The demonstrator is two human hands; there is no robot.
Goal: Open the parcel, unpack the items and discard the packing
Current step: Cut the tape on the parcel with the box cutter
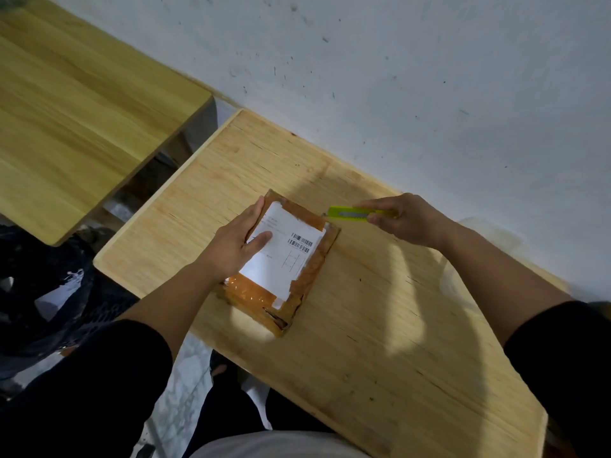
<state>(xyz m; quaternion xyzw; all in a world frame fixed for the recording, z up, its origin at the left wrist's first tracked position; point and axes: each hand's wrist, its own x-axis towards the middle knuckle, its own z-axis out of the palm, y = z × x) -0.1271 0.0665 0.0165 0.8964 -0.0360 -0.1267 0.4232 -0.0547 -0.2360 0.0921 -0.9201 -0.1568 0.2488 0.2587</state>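
Note:
A small brown cardboard parcel (299, 279), wrapped in brown tape and bearing a white label with barcodes, lies flat on the light wooden table (380, 325). My left hand (236, 241) rests on its left side, fingers spread flat over the label, pressing it down. My right hand (401, 218) grips a yellow-green utility knife (350, 213) whose tip points left and sits at the parcel's far right corner. The parcel is closed.
A white wall runs along the table's far edge. A second wooden table (82, 110) stands to the left across a narrow gap. Dark bags and white paper (56, 292) lie on the floor at the lower left. My dark sleeves fill the lower corners.

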